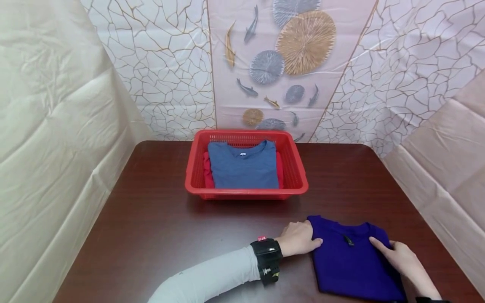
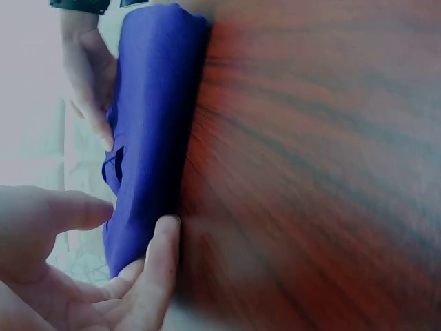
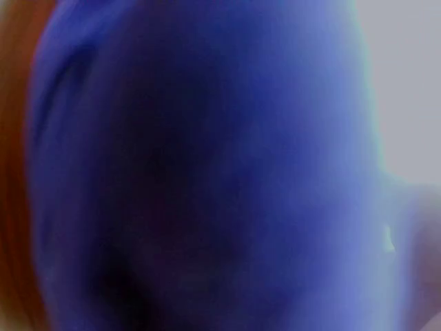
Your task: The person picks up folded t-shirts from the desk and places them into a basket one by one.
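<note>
A folded dark purple-blue T-shirt lies on the table at the right, collar and black neck label facing up. Its left edge is held by my left hand, thumb on top; the left wrist view shows the fingers at the edge by the table. On the opposite edge, my right hand grips the shirt with its thumb over the top, the other fingers partly hidden. In the right wrist view, blurred purple-blue cloth fills most of the picture.
A red plastic basket stands at the back middle of the brown table. Inside it, a folded blue-grey T-shirt lies on red cloth. Patterned sheets hang behind the table, and pale sheets hang along the sides.
</note>
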Motion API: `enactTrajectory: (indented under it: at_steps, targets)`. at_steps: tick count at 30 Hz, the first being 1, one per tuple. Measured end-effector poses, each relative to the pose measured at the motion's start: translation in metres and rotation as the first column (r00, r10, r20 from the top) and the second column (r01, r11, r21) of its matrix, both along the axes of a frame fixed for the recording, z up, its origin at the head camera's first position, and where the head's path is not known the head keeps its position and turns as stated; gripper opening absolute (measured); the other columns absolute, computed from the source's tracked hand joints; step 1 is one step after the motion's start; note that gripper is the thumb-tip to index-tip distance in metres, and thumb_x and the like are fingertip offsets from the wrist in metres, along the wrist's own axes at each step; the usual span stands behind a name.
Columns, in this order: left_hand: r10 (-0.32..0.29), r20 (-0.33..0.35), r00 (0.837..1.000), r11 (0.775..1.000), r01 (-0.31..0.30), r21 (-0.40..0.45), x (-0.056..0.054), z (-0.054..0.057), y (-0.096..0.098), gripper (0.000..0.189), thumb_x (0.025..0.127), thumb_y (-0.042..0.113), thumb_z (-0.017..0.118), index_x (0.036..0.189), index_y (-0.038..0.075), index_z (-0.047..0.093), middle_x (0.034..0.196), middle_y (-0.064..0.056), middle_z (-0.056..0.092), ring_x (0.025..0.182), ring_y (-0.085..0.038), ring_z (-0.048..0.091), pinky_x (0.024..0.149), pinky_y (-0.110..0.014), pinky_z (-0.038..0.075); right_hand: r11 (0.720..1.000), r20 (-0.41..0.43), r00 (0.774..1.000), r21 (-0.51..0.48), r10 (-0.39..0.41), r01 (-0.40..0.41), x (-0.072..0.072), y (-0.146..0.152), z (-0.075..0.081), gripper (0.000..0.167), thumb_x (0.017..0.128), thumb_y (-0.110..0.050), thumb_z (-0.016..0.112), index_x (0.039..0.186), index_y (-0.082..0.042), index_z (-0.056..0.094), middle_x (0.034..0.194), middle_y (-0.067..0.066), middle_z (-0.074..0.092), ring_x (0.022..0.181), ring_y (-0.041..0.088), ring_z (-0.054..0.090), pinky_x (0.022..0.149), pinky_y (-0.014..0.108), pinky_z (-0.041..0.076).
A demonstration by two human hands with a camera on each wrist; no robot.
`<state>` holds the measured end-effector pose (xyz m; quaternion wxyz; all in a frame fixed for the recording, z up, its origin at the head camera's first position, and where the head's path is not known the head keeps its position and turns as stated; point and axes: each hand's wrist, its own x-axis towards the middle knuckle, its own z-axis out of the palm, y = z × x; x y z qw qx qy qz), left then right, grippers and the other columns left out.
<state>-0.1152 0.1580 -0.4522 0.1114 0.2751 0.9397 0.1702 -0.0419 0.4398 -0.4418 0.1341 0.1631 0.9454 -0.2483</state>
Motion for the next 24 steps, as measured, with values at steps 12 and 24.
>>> enactTrajectory:
  at_steps: [12, 24]
  targets:
    - [-0.115, 0.8, 0.589, 0.677, -0.543, 0.497, 0.002, -0.007, -0.003, 0.031, 0.091, 0.005, 0.069, 0.115, -0.009, 0.056, 0.094, -0.009, 0.06, 0.086, -0.029, 0.068, 0.073, -0.045, 0.061, 0.715, 0.116, 0.992, -0.69, -0.04, 0.11, 0.015, 0.004, -0.008, 0.075, 0.11, -0.04, 0.04, 0.162, -0.006, -0.002, 0.138, 0.002, 0.058, 0.106, 0.003, 0.062, 0.089, 0.035, 0.055]
    - [-0.269, 0.852, 0.449, 0.598, -0.616, 0.513, 0.008, -0.009, 0.002, 0.064, 0.094, -0.003, 0.063, 0.151, 0.006, 0.035, 0.141, -0.017, 0.053, 0.125, -0.036, 0.058, 0.101, -0.06, 0.047, 0.579, 0.115, 0.991, -0.805, -0.067, 0.133, 0.015, 0.004, -0.007, 0.054, 0.111, -0.038, 0.037, 0.159, -0.03, 0.015, 0.118, -0.017, 0.065, 0.104, 0.008, 0.067, 0.089, 0.036, 0.057]
